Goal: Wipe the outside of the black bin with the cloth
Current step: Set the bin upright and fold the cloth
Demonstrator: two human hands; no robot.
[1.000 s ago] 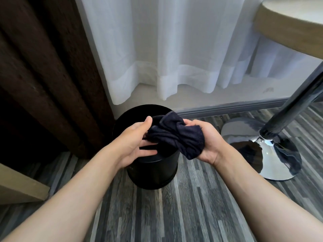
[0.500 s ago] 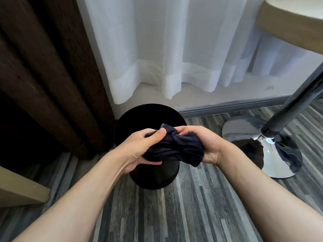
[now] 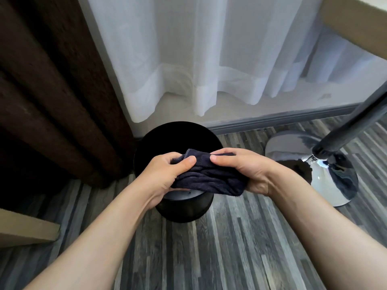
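A round black bin (image 3: 184, 208) stands upright on the floor against the wall, its open top facing me. Above its near rim I hold a dark navy cloth (image 3: 209, 178), bunched into a thick fold. My left hand (image 3: 167, 176) grips the cloth's left end with the thumb on top. My right hand (image 3: 247, 170) grips the right end, its fingers pinched over the top edge. The cloth and both hands hide the bin's near rim and part of its front wall.
A dark brown curtain (image 3: 52, 91) hangs at the left beside the bin. White sheer curtains (image 3: 199, 59) hang behind it. A chrome table base (image 3: 326, 168) and pole stand at the right. A wooden furniture edge (image 3: 27, 229) juts in at the lower left.
Both hands have drawn closer together and folded the cloth into a tighter bundle. The left hand went from touching it with open fingers to gripping it.
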